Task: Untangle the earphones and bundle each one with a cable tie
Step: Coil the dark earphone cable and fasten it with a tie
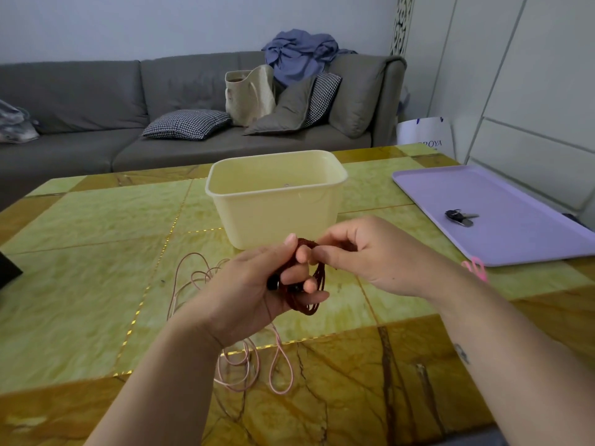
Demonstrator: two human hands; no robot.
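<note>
My left hand (257, 288) grips a coiled dark red earphone cable (314, 284) above the table, its fingers curled through the loops. My right hand (360, 252) pinches the top of the same coil between thumb and forefinger. A pink earphone cable (238, 365) lies loose on the table under my left wrist, in several open loops. Pink cable ties (476, 268) lie beside my right forearm, partly hidden by it.
A cream plastic tub (277, 194) stands just behind my hands. A lilac tray (515, 226) with keys (458, 217) sits at the right. A dark object (8, 272) pokes in at the left edge. A grey sofa (161, 101) runs behind the marble table (96, 220).
</note>
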